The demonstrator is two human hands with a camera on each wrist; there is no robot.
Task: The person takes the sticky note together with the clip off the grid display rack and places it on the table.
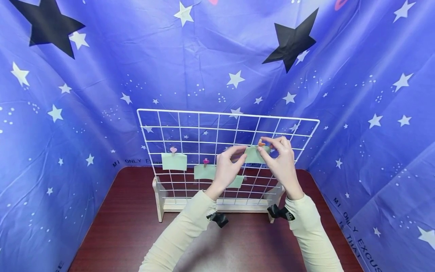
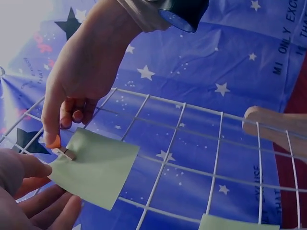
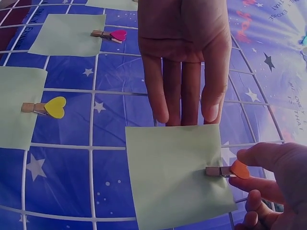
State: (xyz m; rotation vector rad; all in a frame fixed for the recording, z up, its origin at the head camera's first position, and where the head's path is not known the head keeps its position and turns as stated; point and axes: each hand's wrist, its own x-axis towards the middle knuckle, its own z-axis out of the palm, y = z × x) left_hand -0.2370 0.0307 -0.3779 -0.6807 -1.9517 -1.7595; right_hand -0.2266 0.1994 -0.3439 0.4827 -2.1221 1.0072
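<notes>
My right hand point(image 1: 283, 161) pinches a small wooden clothespin point(image 3: 216, 171) by its end, where an orange heart point(image 3: 240, 169) sits between thumb and finger. The clothespin's tip lies over one edge of a pale green paper note point(image 3: 177, 177), near the upper right of a white wire grid point(image 1: 217, 141). At the note's left edge, my left hand point(image 1: 225, 168) holds the paper between thumb and fingers, with some fingers partly behind it. Whether the clothespin also grips a grid wire cannot be told.
More green notes hang lower and left: one with a pale pink heart clothespin point(image 1: 173, 150), one with a magenta heart clothespin point(image 1: 205, 161), one with a yellow heart clothespin point(image 3: 43, 108). A wooden stand point(image 1: 170, 206) bears the grid on a dark red table point(image 1: 112, 234). Starry blue cloth point(image 1: 204, 56) surrounds it.
</notes>
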